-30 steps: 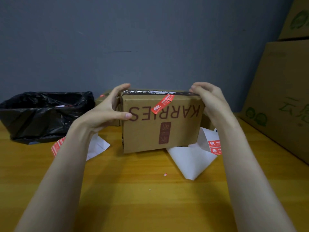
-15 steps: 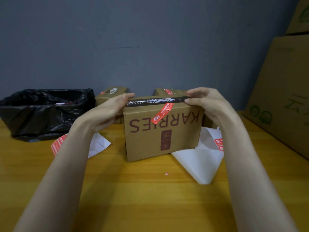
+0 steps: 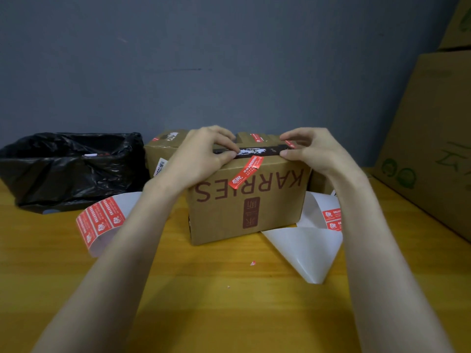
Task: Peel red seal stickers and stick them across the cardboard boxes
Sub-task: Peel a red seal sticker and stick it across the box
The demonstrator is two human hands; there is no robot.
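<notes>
The cardboard box is standing mid-counter, with 1 red seal sticker lying slantwise over its top front edge. The left hand and right hand are each pinching that edge, thumbs in front and fingers curled on top, and neither is holding a sticker. To my eye, steadying the box with 1 hand and rubbing from the fold outward is looking wisest, flattening both ends.

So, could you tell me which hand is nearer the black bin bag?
Left. The left hand is right of the bag; the right hand lies farther right, across the box.
</notes>
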